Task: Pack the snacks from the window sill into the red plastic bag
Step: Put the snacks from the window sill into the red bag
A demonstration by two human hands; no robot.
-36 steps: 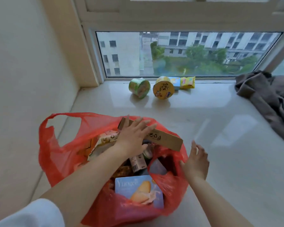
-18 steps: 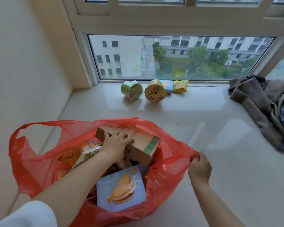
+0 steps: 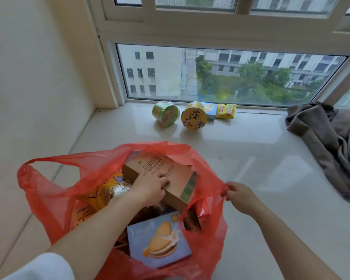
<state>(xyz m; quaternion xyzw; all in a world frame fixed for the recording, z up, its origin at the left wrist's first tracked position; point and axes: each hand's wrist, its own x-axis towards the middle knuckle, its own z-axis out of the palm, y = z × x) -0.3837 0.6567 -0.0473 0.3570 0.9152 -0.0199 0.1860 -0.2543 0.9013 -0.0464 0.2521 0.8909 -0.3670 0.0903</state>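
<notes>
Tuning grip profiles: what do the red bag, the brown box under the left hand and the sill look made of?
Red plastic bag: thin translucent film, crinkled, contents showing through.
Brown box: looks like matte kraft cardboard, printed, creased edges.
Window sill: glossy pale stone or tile, judging by the reflected window; which one is unclear.

This is a home, probably a flat on a high floor. A wide window sill (image 3: pixel 251 158) of pale polished stone runs under a large window (image 3: pixel 220 75) with white frames, and through the glass other apartment blocks and green trees are seen from above. The wall (image 3: pixel 38 87) on the left is plain cream. A heap of clothes (image 3: pixel 327 146) lies on the sill at the right, and packaged snacks (image 3: pixel 194 116) stand near the glass.
</notes>
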